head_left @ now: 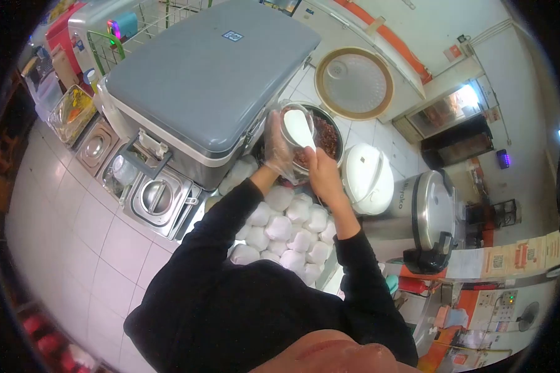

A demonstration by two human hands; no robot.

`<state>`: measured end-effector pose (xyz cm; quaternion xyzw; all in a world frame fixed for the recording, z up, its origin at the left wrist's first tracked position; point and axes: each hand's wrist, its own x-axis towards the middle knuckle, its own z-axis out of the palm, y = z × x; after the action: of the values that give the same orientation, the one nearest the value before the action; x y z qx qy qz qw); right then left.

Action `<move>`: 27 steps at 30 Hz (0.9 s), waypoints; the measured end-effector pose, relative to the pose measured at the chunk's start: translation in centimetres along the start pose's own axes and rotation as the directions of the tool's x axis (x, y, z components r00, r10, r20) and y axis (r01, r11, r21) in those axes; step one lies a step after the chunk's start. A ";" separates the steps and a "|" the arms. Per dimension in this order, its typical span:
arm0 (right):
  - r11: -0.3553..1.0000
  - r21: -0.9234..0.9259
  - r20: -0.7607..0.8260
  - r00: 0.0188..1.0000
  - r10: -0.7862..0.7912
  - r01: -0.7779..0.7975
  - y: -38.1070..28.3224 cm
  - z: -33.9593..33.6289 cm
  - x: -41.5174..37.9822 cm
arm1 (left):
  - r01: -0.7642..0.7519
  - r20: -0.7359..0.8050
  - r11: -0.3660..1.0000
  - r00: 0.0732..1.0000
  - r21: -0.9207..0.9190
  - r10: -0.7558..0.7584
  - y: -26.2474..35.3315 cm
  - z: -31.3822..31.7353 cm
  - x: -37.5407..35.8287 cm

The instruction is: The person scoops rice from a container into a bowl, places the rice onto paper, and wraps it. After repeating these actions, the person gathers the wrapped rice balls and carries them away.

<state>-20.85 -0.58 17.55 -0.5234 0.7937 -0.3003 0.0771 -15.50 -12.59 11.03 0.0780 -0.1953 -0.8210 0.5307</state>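
My right hand (323, 174) is closed round the handle of a white rice paddle (300, 128). The paddle's blade lies over the mouth of a small clear bowl (285, 127). My left hand (278, 140), covered by a clear plastic glove, holds that bowl from its left side. Both hands are above a round pot of dark reddish-brown rice (327, 138). Below my forearms lie several white wrapped bundles (279, 228), packed close together.
A large grey-lidded cooler (211, 68) stands left of the pot. An oval white lid (368, 179) and a steel rice cooker (432, 214) are on the right. Beyond the pot is a round brown-rimmed lid (354, 83). Lidded steel pans (158, 198) sit at the left.
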 end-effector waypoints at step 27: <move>0.950 0.175 -0.452 0.879 -0.155 0.258 4.9 -3.7 -2.9 | 0.635 0.379 0.644 0.772 -0.428 -0.510 6.0 2.0 -13.9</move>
<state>-25.02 4.79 17.22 -0.5131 0.6900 -0.5052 -0.0735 -5.21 -1.76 14.14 -0.1075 0.0174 -0.9703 0.2160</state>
